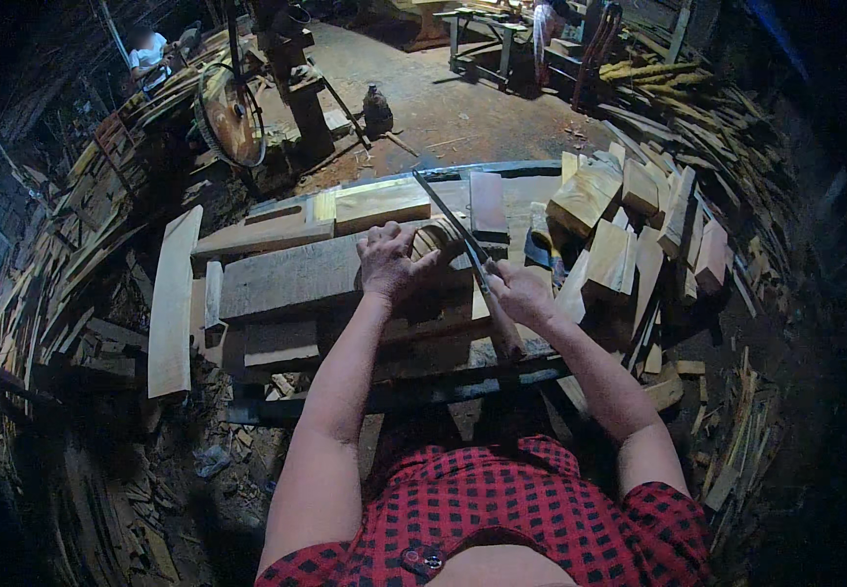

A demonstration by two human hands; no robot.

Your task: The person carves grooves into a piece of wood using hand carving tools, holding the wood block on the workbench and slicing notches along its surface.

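Observation:
My left hand (399, 264) grips a small rounded wooden block (433, 236) and steadies it on the right end of a thick grey timber (291, 279). Closed around a long knife (456, 221) is my right hand (521, 293). Its narrow dark blade slants up and to the left, lying against or just beside the block's right side; I cannot tell whether the edge touches. The knife's thick wooden handle (505, 336) sticks out below my right hand. Behind the block stands a pale pinkish wood piece (487, 203).
Cut blocks (611, 256) are heaped on the right of the bench. A pale board (175, 298) leans at its left end. Scrap wood piles curve round both sides. Beyond the bench stand a round fan (230, 115) and a dark jug (376, 110). A person (149, 61) sits far left.

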